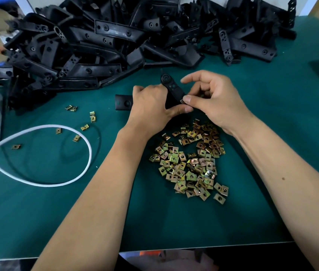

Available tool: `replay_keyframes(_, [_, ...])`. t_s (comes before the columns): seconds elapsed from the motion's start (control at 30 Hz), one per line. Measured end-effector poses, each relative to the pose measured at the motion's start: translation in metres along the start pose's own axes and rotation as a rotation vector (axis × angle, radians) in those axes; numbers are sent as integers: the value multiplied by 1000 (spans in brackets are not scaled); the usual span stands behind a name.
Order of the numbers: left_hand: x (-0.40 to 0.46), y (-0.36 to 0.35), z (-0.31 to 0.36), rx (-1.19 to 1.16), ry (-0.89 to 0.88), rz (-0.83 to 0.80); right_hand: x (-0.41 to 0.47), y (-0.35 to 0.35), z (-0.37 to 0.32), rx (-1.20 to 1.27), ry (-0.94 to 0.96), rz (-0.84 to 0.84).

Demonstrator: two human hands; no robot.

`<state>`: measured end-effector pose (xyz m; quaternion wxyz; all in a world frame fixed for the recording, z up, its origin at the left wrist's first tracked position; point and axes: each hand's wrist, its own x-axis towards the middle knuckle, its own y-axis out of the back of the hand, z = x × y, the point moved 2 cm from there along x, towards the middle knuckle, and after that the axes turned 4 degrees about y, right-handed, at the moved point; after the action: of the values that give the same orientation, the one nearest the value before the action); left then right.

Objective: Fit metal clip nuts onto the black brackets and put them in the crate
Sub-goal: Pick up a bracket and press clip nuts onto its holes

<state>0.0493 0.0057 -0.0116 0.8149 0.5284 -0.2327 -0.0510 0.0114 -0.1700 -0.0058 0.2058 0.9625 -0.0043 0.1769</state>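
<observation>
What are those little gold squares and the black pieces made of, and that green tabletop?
The clip nuts look like plated steel, judging by their iridescent yellow-gold sheen. The brackets seem moulded black plastic, semi-gloss with soft highlights. The table looks covered by a matte green rubber or vinyl mat, though that is uncertain.

A long black plastic bracket (171, 89) with round holes is held tilted above the bench. Brass-coloured square metal clip nuts (192, 160) are heaped just nearer, and more black brackets (104, 42) are piled behind.
</observation>
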Motion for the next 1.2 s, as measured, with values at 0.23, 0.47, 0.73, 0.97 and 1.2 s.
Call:
replay_keyframes(0.23, [-1,0,-9,-147,132,99,-2,13,3,-174,-88,-30])
replay_keyframes(0.47, [0,-5,-17,-230,268,130,-7,12,-10,-400,-27,-508])
replay_keyframes(0.73, [1,-6,-15,-404,365,70,-9,4,-17,-392,-5,-543])
replay_keyframes(0.97, [0,0,-12,-396,339,-51,-4,15,-11,58,-52,-131])
replay_keyframes(1.2, [-6,1,-4,-399,204,-91,-3,20,4,288,-252,145])
